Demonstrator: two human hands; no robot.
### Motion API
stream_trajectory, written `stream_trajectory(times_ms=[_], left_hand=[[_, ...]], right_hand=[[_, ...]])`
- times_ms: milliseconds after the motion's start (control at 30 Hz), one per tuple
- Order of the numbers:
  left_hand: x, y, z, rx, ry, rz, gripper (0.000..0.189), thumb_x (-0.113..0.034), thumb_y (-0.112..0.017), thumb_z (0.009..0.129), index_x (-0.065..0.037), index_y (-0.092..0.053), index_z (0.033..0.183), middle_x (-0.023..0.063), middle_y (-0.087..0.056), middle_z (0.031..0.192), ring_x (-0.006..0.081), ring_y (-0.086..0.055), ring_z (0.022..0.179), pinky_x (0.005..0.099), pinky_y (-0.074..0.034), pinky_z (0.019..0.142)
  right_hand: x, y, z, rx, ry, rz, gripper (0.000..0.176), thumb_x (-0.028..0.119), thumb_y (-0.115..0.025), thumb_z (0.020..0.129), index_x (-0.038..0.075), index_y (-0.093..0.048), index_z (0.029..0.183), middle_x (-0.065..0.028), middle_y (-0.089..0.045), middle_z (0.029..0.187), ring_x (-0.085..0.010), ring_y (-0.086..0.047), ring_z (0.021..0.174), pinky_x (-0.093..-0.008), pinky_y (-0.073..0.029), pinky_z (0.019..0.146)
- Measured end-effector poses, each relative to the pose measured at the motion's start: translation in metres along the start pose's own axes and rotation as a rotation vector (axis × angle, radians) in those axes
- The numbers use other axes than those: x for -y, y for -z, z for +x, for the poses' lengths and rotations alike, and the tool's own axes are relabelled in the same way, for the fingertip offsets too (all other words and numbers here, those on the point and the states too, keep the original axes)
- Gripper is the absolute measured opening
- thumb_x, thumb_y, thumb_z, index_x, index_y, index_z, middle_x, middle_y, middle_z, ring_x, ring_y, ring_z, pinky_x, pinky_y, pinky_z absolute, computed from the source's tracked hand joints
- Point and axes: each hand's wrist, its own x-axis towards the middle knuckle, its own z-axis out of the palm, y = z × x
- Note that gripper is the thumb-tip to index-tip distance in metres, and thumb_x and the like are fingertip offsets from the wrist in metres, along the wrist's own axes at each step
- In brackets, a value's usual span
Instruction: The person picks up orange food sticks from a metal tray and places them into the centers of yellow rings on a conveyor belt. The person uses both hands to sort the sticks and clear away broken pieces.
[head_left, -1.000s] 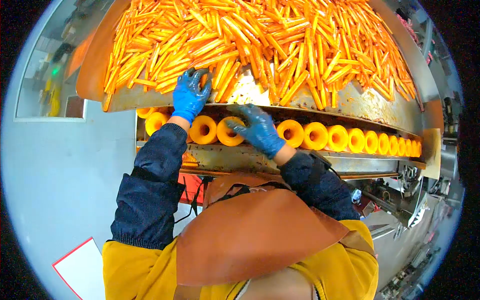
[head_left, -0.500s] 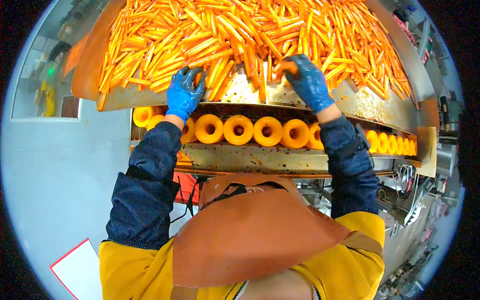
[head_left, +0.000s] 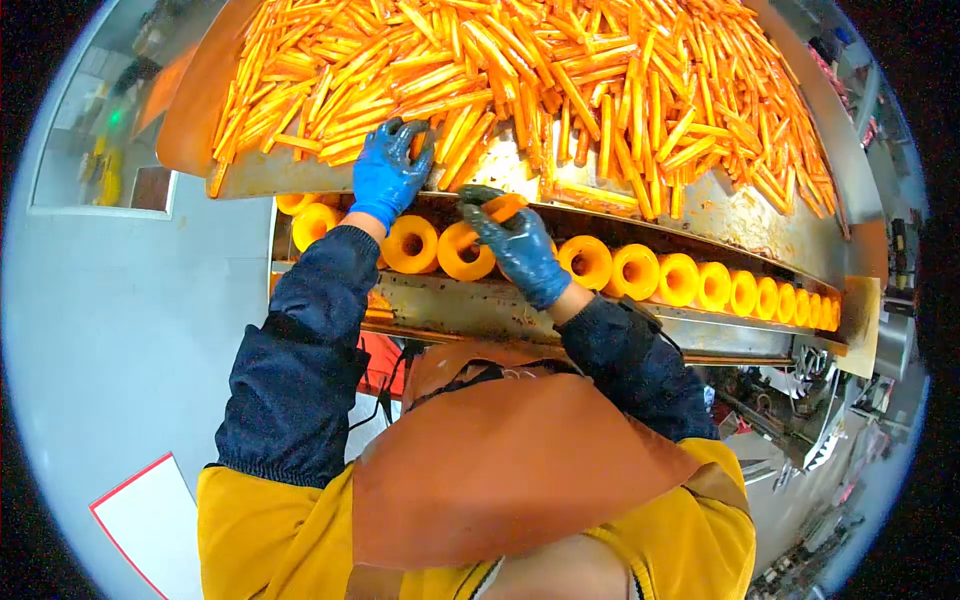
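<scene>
A wide heap of glossy orange food strips point(head_left: 560, 80) covers the metal tray point(head_left: 720, 205) at the top of the view. My left hand point(head_left: 390, 175), in a blue glove with dark, wet fingertips, is curled at the tray's front edge beside the heap. Orange shows between its thumb and fingers, apparently a strip. My right hand point(head_left: 522, 250), gloved the same way, grips a short orange strip point(head_left: 504, 207) just in front of the tray edge, above the row of yellow-orange funnels point(head_left: 465, 250). Its palm hides part of that row.
Below the funnels runs a stained metal ledge point(head_left: 480, 310). A brown apron point(head_left: 520, 460) covers my front. To the right, a tan panel point(head_left: 860, 325) closes the row's end. A red-bordered white board point(head_left: 150, 525) lies at lower left.
My right hand has moved from the heap back toward me and left, over the funnels, with a strip in its grip. My left hand stays by the tray edge; the view has shifted slightly.
</scene>
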Motion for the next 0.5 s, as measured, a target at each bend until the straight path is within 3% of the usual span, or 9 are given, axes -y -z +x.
stream_trajectory(times_ms=[67,100,133,200,333,367,400,433,500], left_hand=[[0.001,-0.001,0.002,0.046,0.003,0.012,0.028,-0.031,-0.063,0.079,-0.016,-0.063,0.103,0.0147,-0.060,0.105,0.0331,-0.056,0.096,0.0412,-0.046,0.085],[0.001,0.000,0.002,0.035,0.001,0.009,0.029,-0.031,-0.063,0.079,-0.017,-0.063,0.104,0.0148,-0.060,0.106,0.0330,-0.056,0.097,0.0413,-0.046,0.085],[0.001,0.000,0.001,0.035,0.000,0.010,0.029,-0.031,-0.063,0.079,-0.017,-0.063,0.104,0.0148,-0.060,0.106,0.0330,-0.056,0.097,0.0413,-0.046,0.085],[0.001,0.001,0.002,0.056,0.009,-0.010,0.030,-0.031,-0.063,0.078,-0.017,-0.063,0.105,0.0147,-0.060,0.106,0.0332,-0.056,0.097,0.0415,-0.047,0.085],[0.005,-0.005,0.001,0.034,-0.003,-0.012,0.029,-0.029,-0.064,0.078,-0.017,-0.063,0.104,0.0154,-0.060,0.106,0.0343,-0.056,0.097,0.0426,-0.047,0.084],[0.005,-0.005,0.002,0.034,-0.003,-0.018,0.029,-0.029,-0.064,0.078,-0.017,-0.063,0.104,0.0154,-0.060,0.106,0.0343,-0.056,0.097,0.0426,-0.047,0.084],[0.005,-0.004,0.002,0.029,-0.005,-0.019,0.028,-0.029,-0.064,0.078,-0.017,-0.064,0.103,0.0155,-0.060,0.106,0.0346,-0.056,0.097,0.0428,-0.047,0.084],[0.004,-0.003,0.001,0.026,-0.008,-0.020,0.027,-0.028,-0.064,0.078,-0.017,-0.064,0.103,0.0157,-0.060,0.106,0.0349,-0.056,0.098,0.0429,-0.047,0.084],[0.002,-0.002,0.000,0.014,-0.012,-0.022,0.027,-0.028,-0.064,0.078,-0.017,-0.064,0.102,0.0158,-0.060,0.105,0.0352,-0.056,0.098,0.0430,-0.047,0.084]], right_hand=[[-0.018,-0.021,0.010,0.091,0.229,0.020,0.018,0.011,-0.069,0.081,0.003,-0.063,0.097,-0.0081,-0.065,0.094,-0.0163,-0.061,0.085,-0.0285,-0.049,0.077],[-0.011,-0.034,0.005,0.139,0.111,0.072,0.029,0.011,-0.070,0.079,0.003,-0.060,0.105,-0.0103,-0.064,0.100,-0.0176,-0.059,0.091,-0.0295,-0.048,0.081],[-0.023,-0.038,0.008,0.144,0.197,-0.154,0.037,0.012,-0.070,0.078,0.004,-0.058,0.112,-0.0120,-0.064,0.102,-0.0211,-0.060,0.094,-0.0315,-0.048,0.082],[-0.011,-0.033,0.003,0.191,0.265,-0.602,0.037,0.014,-0.070,0.076,0.006,-0.059,0.111,-0.0148,-0.064,0.104,-0.0262,-0.061,0.096,-0.0341,-0.049,0.083],[0.016,0.019,-0.004,0.132,0.369,-0.560,0.035,0.014,-0.067,0.075,0.007,-0.060,0.109,-0.0148,-0.063,0.103,-0.0313,-0.061,0.094,-0.0367,-0.050,0.081],[0.022,0.044,-0.006,-0.069,0.524,-0.860,0.035,0.011,-0.065,0.074,0.009,-0.061,0.108,-0.0133,-0.063,0.103,-0.0309,-0.062,0.091,-0.0370,-0.051,0.079],[0.056,0.058,-0.011,-0.157,0.424,-1.066,0.034,0.009,-0.064,0.073,0.011,-0.062,0.107,-0.0116,-0.063,0.101,-0.0303,-0.063,0.088,-0.0383,-0.051,0.077],[0.054,0.084,-0.005,-0.303,0.587,-1.216,0.028,0.009,-0.061,0.074,0.013,-0.063,0.102,-0.0122,-0.064,0.096,-0.0304,-0.063,0.085,-0.0392,-0.051,0.074],[0.062,0.125,0.002,-0.202,0.350,-1.456,0.022,0.006,-0.055,0.076,0.012,-0.066,0.094,-0.0155,-0.064,0.088,-0.0332,-0.063,0.081,-0.0417,-0.051,0.071]])
